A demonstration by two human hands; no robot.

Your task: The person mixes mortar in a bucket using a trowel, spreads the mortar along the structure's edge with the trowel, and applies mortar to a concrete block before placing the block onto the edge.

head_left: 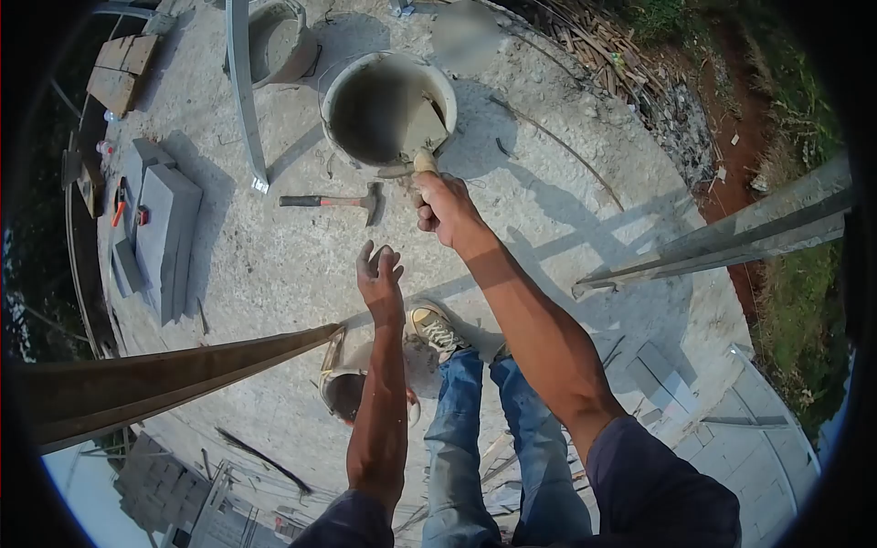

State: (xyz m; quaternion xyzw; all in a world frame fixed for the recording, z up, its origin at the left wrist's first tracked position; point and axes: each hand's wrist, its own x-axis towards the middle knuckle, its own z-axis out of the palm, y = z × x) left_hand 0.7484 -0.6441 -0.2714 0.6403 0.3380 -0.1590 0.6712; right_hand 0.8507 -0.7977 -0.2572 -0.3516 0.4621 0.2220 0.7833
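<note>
My right hand (441,208) is closed round the handle of a trowel (425,128), whose blade rests inside a bucket (449,91) at its near right rim. Grey mortar or murky water shows in the bucket. My left hand (379,269) is raised over the concrete floor, fingers apart and curled, holding nothing. Between the bucket and my left hand lies a hammer (315,201) with a red and black handle, its head pointing toward my right hand.
Grey blocks (164,237) are stacked at left with small red tools on top. A second bucket (290,55) stands at upper left, a small pail (345,397) near my left forearm. Metal posts (722,237) cross both sides. Scrap wood (603,55) lies at upper right.
</note>
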